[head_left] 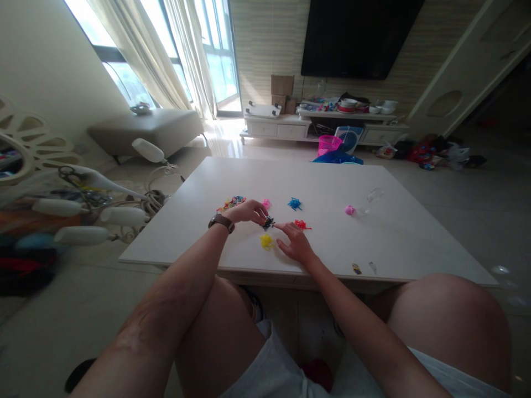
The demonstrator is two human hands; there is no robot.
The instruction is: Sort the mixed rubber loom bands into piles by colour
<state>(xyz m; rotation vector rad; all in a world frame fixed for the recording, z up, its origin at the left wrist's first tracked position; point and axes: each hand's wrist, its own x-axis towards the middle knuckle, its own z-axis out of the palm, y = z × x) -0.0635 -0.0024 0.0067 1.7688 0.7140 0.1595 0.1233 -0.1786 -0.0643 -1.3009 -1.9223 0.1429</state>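
On the white table lie small piles of little coloured pieces, too small for me to name. My left hand, with a watch on the wrist, reaches over the black pile from the left, its fingers loosely curved and apart at the pile's edge. From the right, my right hand stretches its index finger to the same pile, thumb held apart. Nearby are a yellow pile, a red pile, a blue pile and a pink pile. A mixed-colour pile lies partly behind my left hand.
Toward the right of the table are a pink ball-like object and a clear container. A small yellow-and-dark piece lies near the front edge. White lamp arms stand left of the table; a pink basket is beyond it.
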